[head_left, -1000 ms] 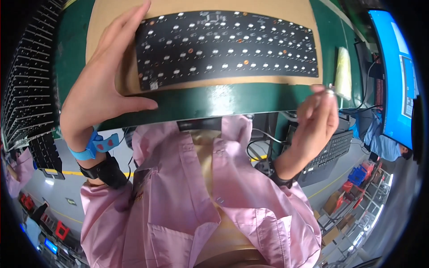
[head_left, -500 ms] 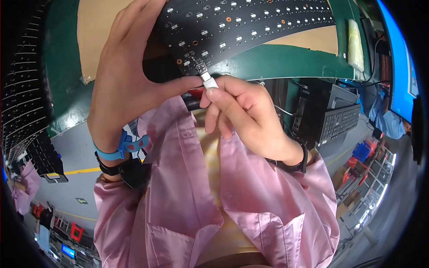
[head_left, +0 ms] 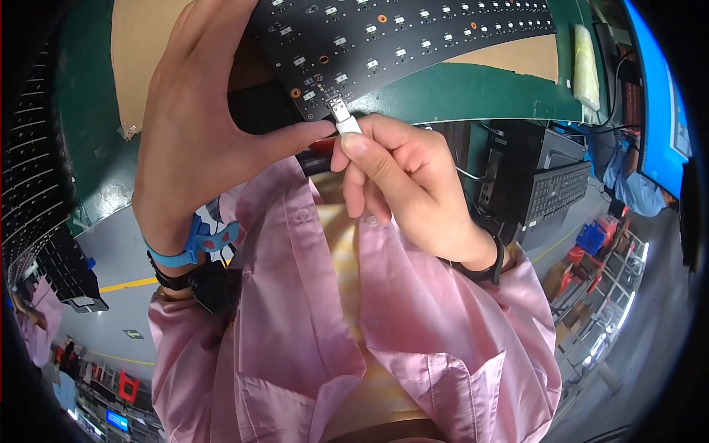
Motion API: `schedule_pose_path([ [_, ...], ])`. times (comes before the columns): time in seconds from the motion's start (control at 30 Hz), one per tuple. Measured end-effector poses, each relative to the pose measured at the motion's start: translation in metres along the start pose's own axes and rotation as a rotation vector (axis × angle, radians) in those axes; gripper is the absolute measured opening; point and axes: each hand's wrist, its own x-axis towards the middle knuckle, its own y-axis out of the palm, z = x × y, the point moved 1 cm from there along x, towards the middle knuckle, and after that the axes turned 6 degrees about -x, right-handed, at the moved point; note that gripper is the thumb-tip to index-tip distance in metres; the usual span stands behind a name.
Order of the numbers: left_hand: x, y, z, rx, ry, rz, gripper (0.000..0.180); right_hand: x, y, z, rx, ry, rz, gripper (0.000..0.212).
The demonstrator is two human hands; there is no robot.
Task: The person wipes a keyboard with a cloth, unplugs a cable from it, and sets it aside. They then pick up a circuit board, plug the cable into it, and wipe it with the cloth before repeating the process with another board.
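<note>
A black circuit board [head_left: 391, 55] with rows of small white parts is held tilted above the table. My left hand [head_left: 188, 125] spans its left end. The thumb lies along the lower edge beside the plug, and the fingertips run out of the picture at the top. Between thumb and fingers my right hand [head_left: 417, 177] pinches a white cable plug [head_left: 347, 126]. The plug's metal end meets the board's near corner; how deep it sits there I cannot tell. Both wrists carry bands.
The green table [head_left: 473, 100] bears brown cardboard [head_left: 509, 63] beneath the board. Farther right are a yellowish-white wrapped roll [head_left: 586, 70], a blue screen [head_left: 665, 111], a black computer case [head_left: 513, 173] and a keyboard [head_left: 557, 199]. Similar dark boards [head_left: 33, 162] stand racked at left.
The plug and my right hand have shifted slightly up, and more of the plug's metal end shows against the board. My left hand has drifted slightly left.
</note>
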Motion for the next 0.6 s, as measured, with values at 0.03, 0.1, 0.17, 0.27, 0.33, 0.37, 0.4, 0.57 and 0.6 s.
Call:
schedule_pose_path([
  [0.03,-0.001,0.0,0.0,0.003,-0.011,0.002,0.105,0.0,0.0,0.001,-0.004,-0.001,0.0,0.026],
  [0.1,0.001,-0.003,0.003,-0.021,0.033,0.009,0.104,0.0,0.001,0.002,0.019,0.02,-0.01,0.026],
  [0.17,0.003,-0.005,0.005,-0.07,0.113,0.005,0.102,0.001,0.002,0.003,0.039,0.018,-0.04,0.025],
  [0.27,0.004,-0.001,0.004,-0.111,0.149,-0.059,0.097,0.002,0.001,0.005,0.1,0.008,-0.076,0.023],
  [0.33,0.006,0.002,0.005,-0.084,0.175,-0.127,0.093,0.004,-0.001,0.008,0.203,0.012,-0.065,0.022],
  [0.37,0.008,0.005,0.007,-0.054,0.209,-0.163,0.091,0.005,-0.002,0.009,0.173,0.027,-0.062,0.023],
  [0.4,0.008,0.003,0.008,-0.034,0.229,-0.155,0.09,0.006,-0.003,0.01,0.169,0.043,-0.046,0.023],
  [0.57,0.006,0.002,0.014,-0.027,0.181,-0.046,0.091,0.014,-0.006,0.013,0.105,0.105,0.04,0.023],
  [0.6,0.006,0.002,0.014,-0.047,0.141,-0.05,0.093,0.013,-0.008,0.014,0.009,0.075,0.025,0.022],
])
